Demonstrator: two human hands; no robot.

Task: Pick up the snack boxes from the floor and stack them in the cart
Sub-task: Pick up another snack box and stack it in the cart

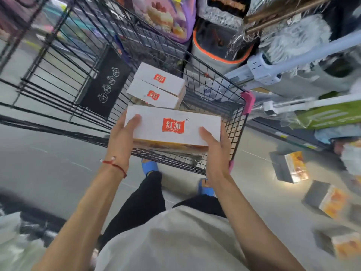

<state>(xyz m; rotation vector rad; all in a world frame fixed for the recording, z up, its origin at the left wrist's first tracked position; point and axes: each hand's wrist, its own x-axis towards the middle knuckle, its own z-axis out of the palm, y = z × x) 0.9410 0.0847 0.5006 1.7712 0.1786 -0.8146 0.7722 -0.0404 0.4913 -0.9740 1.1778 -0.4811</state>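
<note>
I hold a white snack box [172,125] with a red logo over the near end of the black wire cart [237,122]. My left hand [125,133] grips its left end, thumb on the top face. My right hand [214,143] grips its right end the same way. Two more white snack boxes [156,88] lie side by side inside the cart, farther in. Three snack boxes lie on the grey floor to my right: one [289,167] nearest the cart, one [326,198] behind it, one [340,245] closest to me.
Shelves with mops [293,36], a grey bucket [218,49] and packaged goods stand right behind and beside the cart. A black sign [106,83] hangs inside the cart's left wall. My feet in blue slippers [149,167] stand just behind the cart.
</note>
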